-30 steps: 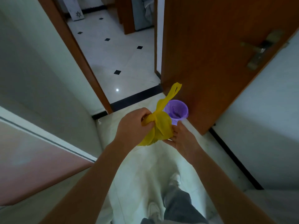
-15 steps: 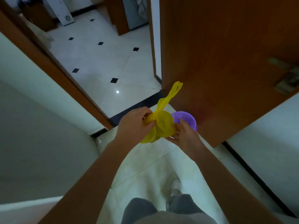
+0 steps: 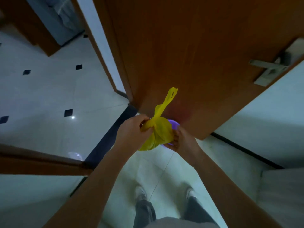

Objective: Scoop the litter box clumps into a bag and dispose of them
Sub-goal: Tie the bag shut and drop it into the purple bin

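A knotted yellow plastic bag (image 3: 160, 134) hangs bulging in front of me, one loose handle standing up above the knot. My left hand (image 3: 133, 130) grips the bag's twisted neck at the knot. My right hand (image 3: 181, 143) holds the bag's right underside, its fingers curled against it. A purple plastic basket (image 3: 174, 125) on the floor shows only as a rim behind the bag, close against the door.
A brown wooden door (image 3: 189, 55) with a metal lever handle (image 3: 267, 68) stands open straight ahead. The doorway to the left leads onto a white tiled floor (image 3: 49, 96) with black diamonds. A dark threshold strip (image 3: 108, 137) crosses it. My feet stand on pale tiles below.
I have stepped closer to the door and the view has swung right. Both hands keep hold of the bag, which now covers most of the purple basket.
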Tool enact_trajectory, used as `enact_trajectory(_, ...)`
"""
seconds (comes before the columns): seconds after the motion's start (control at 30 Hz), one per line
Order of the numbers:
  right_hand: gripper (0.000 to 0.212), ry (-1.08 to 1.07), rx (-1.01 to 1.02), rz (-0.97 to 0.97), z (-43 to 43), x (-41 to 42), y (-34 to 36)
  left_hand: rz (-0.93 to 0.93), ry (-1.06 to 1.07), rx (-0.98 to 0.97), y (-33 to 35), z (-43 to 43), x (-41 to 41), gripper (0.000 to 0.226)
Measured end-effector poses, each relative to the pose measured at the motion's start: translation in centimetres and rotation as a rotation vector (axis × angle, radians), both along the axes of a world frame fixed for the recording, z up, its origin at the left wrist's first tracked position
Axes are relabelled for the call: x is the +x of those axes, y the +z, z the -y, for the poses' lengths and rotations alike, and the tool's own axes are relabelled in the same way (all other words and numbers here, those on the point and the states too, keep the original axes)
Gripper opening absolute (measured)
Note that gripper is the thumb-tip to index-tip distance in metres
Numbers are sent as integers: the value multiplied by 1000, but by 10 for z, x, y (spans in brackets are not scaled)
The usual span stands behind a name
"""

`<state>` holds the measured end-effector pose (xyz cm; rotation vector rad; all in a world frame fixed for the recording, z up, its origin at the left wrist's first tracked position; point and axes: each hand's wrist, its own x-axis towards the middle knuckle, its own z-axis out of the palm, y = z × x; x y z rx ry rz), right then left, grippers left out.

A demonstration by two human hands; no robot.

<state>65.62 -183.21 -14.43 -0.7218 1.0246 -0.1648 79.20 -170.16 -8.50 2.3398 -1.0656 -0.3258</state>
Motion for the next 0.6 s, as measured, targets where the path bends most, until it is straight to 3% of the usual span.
enact_trajectory(0.33,19,-276,31,-6,28,38,-8,6,-280,-17,-3,66,68,14)
enact_trajectory(0.6,32,-271,77,-30,69,85,-22,12,-291,7,-16,98,102,14)
